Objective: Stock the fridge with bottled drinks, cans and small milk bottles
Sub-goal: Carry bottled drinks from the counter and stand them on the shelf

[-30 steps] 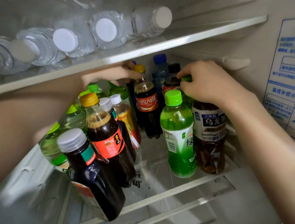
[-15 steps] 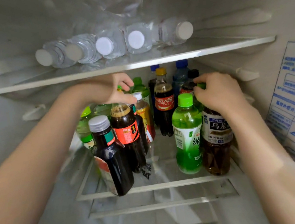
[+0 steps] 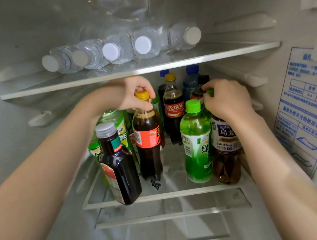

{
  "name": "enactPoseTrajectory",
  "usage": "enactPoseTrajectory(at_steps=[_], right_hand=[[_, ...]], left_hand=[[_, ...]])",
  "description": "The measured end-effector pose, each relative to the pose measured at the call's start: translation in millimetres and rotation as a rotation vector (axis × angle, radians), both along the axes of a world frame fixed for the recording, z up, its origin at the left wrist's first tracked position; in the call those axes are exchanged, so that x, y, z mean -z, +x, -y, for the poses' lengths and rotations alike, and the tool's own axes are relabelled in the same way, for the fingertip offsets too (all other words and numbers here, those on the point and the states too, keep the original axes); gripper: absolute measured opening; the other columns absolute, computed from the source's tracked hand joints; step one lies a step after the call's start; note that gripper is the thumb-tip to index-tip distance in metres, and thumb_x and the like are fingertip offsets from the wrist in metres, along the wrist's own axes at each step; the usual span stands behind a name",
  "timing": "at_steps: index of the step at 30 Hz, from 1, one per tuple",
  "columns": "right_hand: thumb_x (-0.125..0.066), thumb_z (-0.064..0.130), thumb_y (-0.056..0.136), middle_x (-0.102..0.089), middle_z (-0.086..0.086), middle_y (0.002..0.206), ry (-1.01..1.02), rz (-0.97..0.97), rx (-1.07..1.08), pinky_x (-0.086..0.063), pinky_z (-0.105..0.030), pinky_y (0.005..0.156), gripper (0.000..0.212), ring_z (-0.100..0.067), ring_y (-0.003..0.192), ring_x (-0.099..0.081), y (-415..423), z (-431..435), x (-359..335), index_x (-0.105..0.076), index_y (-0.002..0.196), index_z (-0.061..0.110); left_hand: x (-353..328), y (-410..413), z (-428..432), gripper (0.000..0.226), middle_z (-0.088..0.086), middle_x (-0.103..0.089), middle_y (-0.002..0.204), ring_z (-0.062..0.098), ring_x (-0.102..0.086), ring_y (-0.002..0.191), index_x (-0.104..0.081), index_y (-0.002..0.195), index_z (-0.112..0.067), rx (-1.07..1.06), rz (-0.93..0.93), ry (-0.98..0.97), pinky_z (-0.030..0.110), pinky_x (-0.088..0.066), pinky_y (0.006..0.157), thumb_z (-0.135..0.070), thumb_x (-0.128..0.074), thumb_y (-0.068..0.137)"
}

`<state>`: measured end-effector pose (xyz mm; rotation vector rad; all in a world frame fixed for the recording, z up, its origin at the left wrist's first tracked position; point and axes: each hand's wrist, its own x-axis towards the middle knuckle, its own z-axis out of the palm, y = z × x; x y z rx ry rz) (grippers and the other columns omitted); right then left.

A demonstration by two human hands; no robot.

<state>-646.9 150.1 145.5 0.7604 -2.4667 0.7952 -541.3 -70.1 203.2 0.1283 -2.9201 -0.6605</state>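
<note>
The fridge stands open, its walls pale and its shelves of clear glass with white front rims. On the upper shelf (image 3: 147, 67), across the top half of the frame, five water bottles (image 3: 143, 44) lie on their sides with caps facing out. The middle shelf (image 3: 162, 196) in the centre holds the upright drinks. The left hand (image 3: 133, 95) pinches the yellow cap of a dark soda bottle (image 3: 148, 140) standing left of centre, just behind a silver-capped dark bottle (image 3: 119, 167) that tilts at the shelf's front edge. The right hand (image 3: 228, 102) curls over the top of a brown tea bottle (image 3: 226, 151) at centre right; its fingers seem to grip a green cap, mostly hidden. A green tea bottle (image 3: 196, 145) touches that bottle's left side. A blue-printed sticker (image 3: 306, 107) covers the right wall.
</note>
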Motion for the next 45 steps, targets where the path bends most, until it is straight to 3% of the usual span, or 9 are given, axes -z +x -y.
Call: enactPoseTrajectory(at_steps=[5,10,15,20,24,30,37,42,45], right_hand=[[-0.051,0.024,0.091,-0.063,-0.008,0.121,0.018,-0.01,0.009,-0.046,-0.034,0.08,0.034,-0.03,0.108,-0.058,-0.2,1.8,0.1,-0.06,0.124,0.025],[-0.054,0.026,0.09,-0.063,-0.006,0.122,0.024,-0.015,0.006,-0.046,-0.033,0.082,0.034,-0.028,0.109,-0.057,-2.1,1.9,-0.7,-0.06,0.124,0.026],[-0.054,0.027,0.09,-0.063,-0.006,0.121,0.023,-0.029,0.013,-0.046,-0.033,0.081,0.034,-0.028,0.109,-0.058,-3.3,4.0,1.1,-0.06,0.124,0.027],[-0.055,0.029,0.09,-0.064,-0.005,0.119,0.021,-0.046,0.007,-0.046,-0.033,0.08,0.033,-0.027,0.108,-0.058,-4.6,4.4,1.5,-0.06,0.123,0.027],[-0.055,0.029,0.09,-0.063,-0.005,0.12,0.023,-0.041,-0.001,-0.046,-0.034,0.081,0.034,-0.027,0.108,-0.057,-5.2,4.8,2.4,-0.06,0.123,0.027],[-0.056,0.029,0.089,-0.063,-0.005,0.121,0.012,-0.047,0.011,-0.043,-0.031,0.079,0.033,-0.028,0.109,-0.056,-5.4,2.7,2.3,-0.062,0.121,0.028],[-0.056,0.029,0.089,-0.062,-0.005,0.124,0.008,-0.035,0.005,-0.045,-0.032,0.081,0.035,-0.028,0.112,-0.056,-3.7,-0.3,1.8,-0.061,0.124,0.026],[-0.056,0.029,0.09,-0.062,-0.005,0.123,0.01,-0.032,-0.009,-0.044,-0.031,0.08,0.035,-0.028,0.111,-0.056,-3.2,-0.6,2.8,-0.06,0.124,0.026],[-0.057,0.03,0.089,-0.063,-0.006,0.123,0.007,-0.022,-0.014,-0.044,-0.031,0.08,0.036,-0.028,0.111,-0.056,-3.0,-0.6,2.0,-0.06,0.125,0.026]], left_hand=[[7.5,-32.6,-16.4,0.019,-0.014,-0.059,0.085,0.005,-0.061,0.063,-0.059,0.089,-0.034,-0.068,-0.115,-0.1,0.017,-0.046,0.056,-0.036,-0.074,0.076],[12.5,-55.4,-30.1,0.04,-0.003,-0.058,0.095,0.014,-0.052,0.078,-0.06,0.102,-0.014,-0.122,-0.248,-0.328,0.022,-0.033,0.053,-0.047,-0.067,0.08],[13.7,-56.5,-29.9,0.036,0.001,-0.06,0.08,0.011,-0.056,0.06,-0.059,0.095,-0.012,-0.064,-0.126,-0.105,0.022,-0.046,0.045,-0.044,-0.066,0.083],[9.1,-48.1,-27.5,0.053,0.008,-0.057,0.114,0.018,-0.059,0.099,-0.043,0.129,-0.015,-0.023,0.084,0.134,0.037,-0.055,0.087,-0.016,-0.07,0.083],[10.8,-47.4,-27.9,0.06,0.013,-0.056,0.121,0.025,-0.059,0.107,-0.04,0.133,-0.013,-0.031,0.073,0.18,0.041,-0.054,0.089,-0.007,-0.069,0.082],[18.9,-61.7,-39.4,0.046,0.002,-0.058,0.092,0.01,-0.059,0.061,-0.051,0.112,-0.011,-0.164,-0.113,-0.009,0.013,-0.041,0.035,-0.031,-0.074,0.078],[28.3,-68.0,-38.3,0.029,-0.008,-0.055,0.081,0.007,-0.053,0.073,-0.051,0.08,-0.025,-0.169,-0.146,0.085,0.022,-0.041,0.057,-0.042,-0.073,0.076],[31.5,-58.9,-36.6,0.063,-0.006,-0.058,0.105,0.015,-0.058,0.1,-0.038,0.137,-0.022,-0.109,-0.051,0.398,0.028,-0.054,0.075,-0.018,-0.07,0.083],[36.4,-58.9,-38.6,0.049,-0.004,-0.061,0.098,0.017,-0.06,0.096,-0.047,0.12,-0.021,-0.115,-0.166,0.228,0.027,-0.052,0.075,-0.024,-0.073,0.079]])
